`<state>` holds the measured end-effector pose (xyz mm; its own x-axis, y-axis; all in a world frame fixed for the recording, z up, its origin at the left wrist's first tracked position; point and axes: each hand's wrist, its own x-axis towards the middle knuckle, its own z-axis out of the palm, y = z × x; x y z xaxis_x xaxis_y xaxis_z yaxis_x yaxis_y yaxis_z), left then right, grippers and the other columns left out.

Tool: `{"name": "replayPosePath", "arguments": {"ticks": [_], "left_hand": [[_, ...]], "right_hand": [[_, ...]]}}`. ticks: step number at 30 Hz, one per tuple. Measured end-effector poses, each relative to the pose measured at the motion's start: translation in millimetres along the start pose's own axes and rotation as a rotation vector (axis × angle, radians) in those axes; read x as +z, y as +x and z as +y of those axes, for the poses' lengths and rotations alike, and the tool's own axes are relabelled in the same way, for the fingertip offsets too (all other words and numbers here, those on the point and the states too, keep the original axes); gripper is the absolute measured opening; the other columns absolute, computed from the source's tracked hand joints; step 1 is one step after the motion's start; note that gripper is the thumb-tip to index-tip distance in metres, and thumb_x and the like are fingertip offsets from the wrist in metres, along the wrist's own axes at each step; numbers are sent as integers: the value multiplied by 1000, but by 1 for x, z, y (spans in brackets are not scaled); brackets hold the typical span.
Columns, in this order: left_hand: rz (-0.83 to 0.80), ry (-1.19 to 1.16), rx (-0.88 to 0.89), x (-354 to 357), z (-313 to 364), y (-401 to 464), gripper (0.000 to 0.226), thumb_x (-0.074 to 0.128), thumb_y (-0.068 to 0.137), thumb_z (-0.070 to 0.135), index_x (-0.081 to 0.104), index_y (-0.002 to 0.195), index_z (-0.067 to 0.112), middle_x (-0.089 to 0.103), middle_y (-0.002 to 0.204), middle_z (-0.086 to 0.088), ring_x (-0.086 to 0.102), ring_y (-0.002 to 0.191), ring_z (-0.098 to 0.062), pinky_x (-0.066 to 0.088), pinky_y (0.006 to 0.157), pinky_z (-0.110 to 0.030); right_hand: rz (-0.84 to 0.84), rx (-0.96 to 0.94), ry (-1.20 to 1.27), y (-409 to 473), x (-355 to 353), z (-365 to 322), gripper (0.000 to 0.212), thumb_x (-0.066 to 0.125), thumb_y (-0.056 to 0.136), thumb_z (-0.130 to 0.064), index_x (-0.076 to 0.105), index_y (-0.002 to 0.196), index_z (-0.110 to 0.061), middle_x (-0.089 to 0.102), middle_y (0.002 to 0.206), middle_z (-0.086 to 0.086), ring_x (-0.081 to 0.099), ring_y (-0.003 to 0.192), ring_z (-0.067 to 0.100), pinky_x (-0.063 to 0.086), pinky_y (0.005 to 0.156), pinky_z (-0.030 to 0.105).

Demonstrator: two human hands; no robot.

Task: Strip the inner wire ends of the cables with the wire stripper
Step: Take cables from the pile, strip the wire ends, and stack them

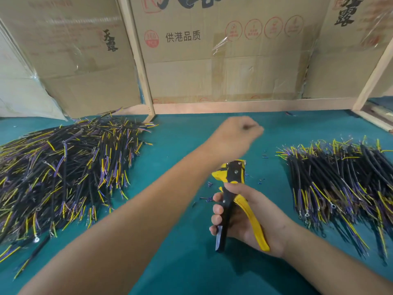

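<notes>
My right hand (251, 218) grips the handles of a yellow and black wire stripper (232, 188), jaws pointing away from me over the green table (182, 145). My left hand (240, 133) is stretched out beyond the stripper's jaws, blurred, its fingers curled, and I see no cable in it. A big heap of black cables (63, 167) with yellow, purple and blue inner wires lies on the left. A second heap of the same cables (340, 184) lies on the right, just beside my left hand.
Small bits of cut insulation (207, 198) are scattered on the table around the stripper. Cardboard boxes (223, 60) and wooden posts (140, 60) wall off the back of the table. A wooden frame (374, 77) stands at the far right.
</notes>
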<state>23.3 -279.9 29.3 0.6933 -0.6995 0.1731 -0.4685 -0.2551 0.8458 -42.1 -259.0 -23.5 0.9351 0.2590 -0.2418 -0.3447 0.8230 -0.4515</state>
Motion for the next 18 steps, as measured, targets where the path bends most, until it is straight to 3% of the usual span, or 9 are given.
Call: {"name": "replayPosePath", "arguments": {"ticks": [1, 3, 6, 9, 13, 18], "left_hand": [[51, 50, 23, -19, -13, -9, 15, 57, 100, 20, 67, 94, 10, 53, 69, 8, 43, 51, 2, 37, 52, -14], [154, 189, -14, -56, -46, -29, 12, 59, 98, 19, 66, 90, 15, 58, 74, 11, 49, 63, -2, 38, 64, -19], [345, 445, -140, -106, -98, -61, 9, 60, 95, 14, 68, 90, 15, 64, 82, 7, 59, 78, -16, 38, 67, -18], [482, 706, -302, -145, -139, -88, 9, 59, 91, 13, 67, 87, 13, 67, 87, -5, 61, 85, -32, 45, 71, -33], [381, 934, -542, -168, -160, -103, 17, 63, 93, 27, 56, 84, 14, 65, 87, -10, 60, 85, -32, 47, 69, -37], [329, 1027, -552, -168, -165, -99, 22, 56, 94, 21, 45, 78, 10, 61, 85, -14, 57, 80, -36, 40, 62, -35]], "right_hand": [[148, 70, -187, -46, -24, -22, 29, 69, 84, -34, 65, 86, -5, 51, 77, 13, 52, 65, 30, 53, 72, 45], [117, -22, -234, -57, -62, -9, 30, 66, 85, -34, 64, 91, -5, 51, 78, 13, 53, 66, 30, 53, 74, 46], [76, -15, -284, -58, -62, -10, 30, 68, 84, -28, 64, 101, -3, 53, 81, 15, 54, 70, 31, 54, 75, 48], [40, -25, -323, -57, -66, -9, 37, 67, 83, -24, 62, 111, -1, 53, 87, 17, 55, 76, 32, 53, 79, 50], [-3, -63, -369, -54, -66, -7, 48, 71, 79, -25, 61, 119, 0, 53, 88, 17, 56, 77, 33, 53, 80, 51], [-7, -51, -356, -52, -70, -9, 52, 77, 79, -27, 62, 119, 1, 52, 88, 17, 55, 76, 33, 53, 79, 51]]}}
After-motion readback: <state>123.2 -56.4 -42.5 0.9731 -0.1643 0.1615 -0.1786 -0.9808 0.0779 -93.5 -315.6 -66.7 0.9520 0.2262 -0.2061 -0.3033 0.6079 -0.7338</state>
